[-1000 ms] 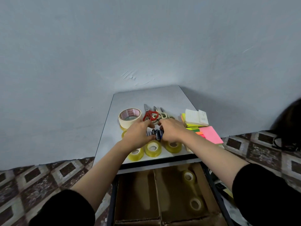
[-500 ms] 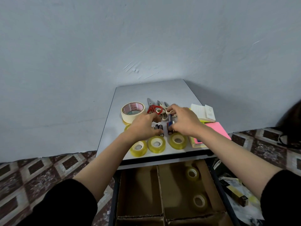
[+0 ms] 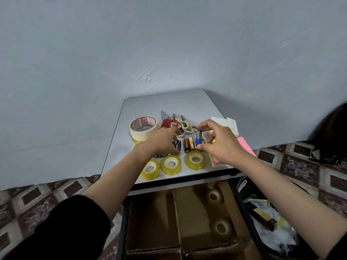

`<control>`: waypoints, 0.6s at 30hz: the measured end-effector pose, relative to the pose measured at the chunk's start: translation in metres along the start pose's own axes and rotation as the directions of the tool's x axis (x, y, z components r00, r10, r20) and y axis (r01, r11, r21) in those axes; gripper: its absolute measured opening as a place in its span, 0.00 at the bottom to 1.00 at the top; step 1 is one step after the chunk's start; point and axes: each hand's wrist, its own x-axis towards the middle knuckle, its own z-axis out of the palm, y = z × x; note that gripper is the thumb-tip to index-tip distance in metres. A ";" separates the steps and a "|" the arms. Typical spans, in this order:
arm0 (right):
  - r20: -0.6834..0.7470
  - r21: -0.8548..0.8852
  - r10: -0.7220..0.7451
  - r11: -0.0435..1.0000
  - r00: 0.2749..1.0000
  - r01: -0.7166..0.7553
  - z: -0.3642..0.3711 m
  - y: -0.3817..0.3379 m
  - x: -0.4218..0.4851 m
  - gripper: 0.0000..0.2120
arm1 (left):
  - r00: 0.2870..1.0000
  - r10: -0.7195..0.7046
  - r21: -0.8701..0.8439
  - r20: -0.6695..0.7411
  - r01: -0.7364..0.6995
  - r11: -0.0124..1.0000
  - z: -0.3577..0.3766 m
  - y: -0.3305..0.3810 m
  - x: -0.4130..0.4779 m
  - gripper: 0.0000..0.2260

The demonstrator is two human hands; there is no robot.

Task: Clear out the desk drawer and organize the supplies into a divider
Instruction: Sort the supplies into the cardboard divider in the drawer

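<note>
Grey bench point(image 3: 169, 104): open surface on the far half, up to the wall. Front tape rolls point(image 3: 171, 164) sit near the front edge. Cardboard divider point(image 3: 177, 212) in open drawer below; right compartment holds two clear rolls point(image 3: 214, 197). Right hand point(image 3: 221, 143) pinches blue battery point(image 3: 198, 137), thumb against fingertips. Left hand point(image 3: 162, 142) curls over black batteries point(image 3: 178, 144) mid-bench.

The surface point(image 3: 169, 102) looks smooth and matt grey, while the small tape rolls point(image 3: 171, 164) on it shine as glossy, translucent plastic. The masking tape point(image 3: 143, 128) looks like matt paper, and the divider point(image 3: 175, 209) is plain brown cardboard with rough edges.
</note>
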 end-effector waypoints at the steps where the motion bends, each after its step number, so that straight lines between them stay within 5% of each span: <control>1: 0.005 -0.012 -0.007 1.000 1.000 0.007 0.001 0.001 -0.001 0.22 | 1.000 0.001 0.002 0.003 -0.001 1.000 0.001 0.000 0.001 0.29; 11: 0.026 -0.017 -0.014 1.000 1.000 0.015 0.003 0.007 -0.008 0.18 | 0.998 -0.013 0.068 0.061 0.009 0.998 0.006 0.003 0.014 0.30; 18: 0.028 0.222 0.028 0.975 0.999 -0.033 0.003 -0.009 -0.021 0.16 | 1.000 0.017 -0.039 -0.011 -0.017 0.999 0.008 0.000 0.014 0.27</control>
